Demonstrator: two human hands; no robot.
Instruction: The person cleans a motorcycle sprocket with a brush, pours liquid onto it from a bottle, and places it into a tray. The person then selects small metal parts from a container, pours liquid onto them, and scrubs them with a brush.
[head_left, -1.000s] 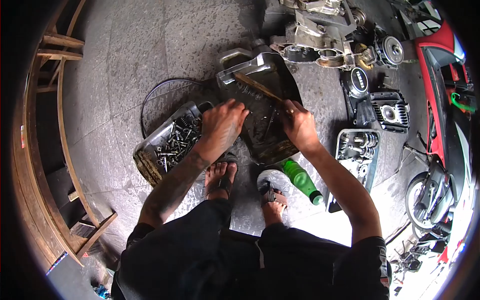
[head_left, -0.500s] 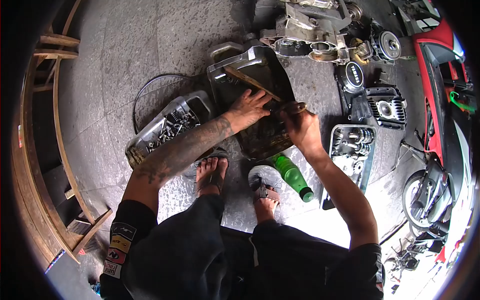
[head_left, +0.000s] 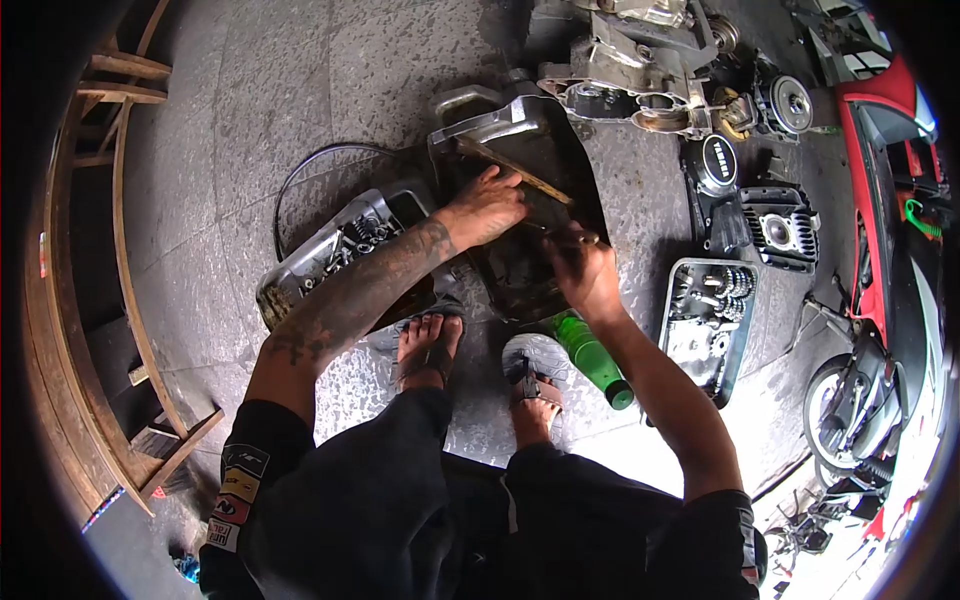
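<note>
A dark tray [head_left: 590, 180], which looks like a cut-open plastic can, lies on the floor before me with grimy liquid in its bottom. Over its left side is my left hand [head_left: 487, 208], fingers bent and closed around something small that I cannot make out. My right hand [head_left: 585, 268] is over the tray's right side, smeared by motion, closed on a tool with a brownish handle end; its working end is hidden. Between the hands a thin metallic bit shows, too small to name. Above my left hand a wooden stick [head_left: 520, 172] slants across the tray.
A second cut-open can [head_left: 290, 275] holding bolts and small metal parts stands left. Right of my sandals lies a green bottle [head_left: 597, 365], near a tray [head_left: 668, 300] of gears. Engine casings [head_left: 640, 75], a cylinder [head_left: 778, 230], a wooden bench [head_left: 120, 300] and a motorcycle [head_left: 850, 400] stand around.
My right hand has moved slightly down and left over the tray, with its tool now blurred. My left hand stays near the same spot. The whole view has shifted a little.
</note>
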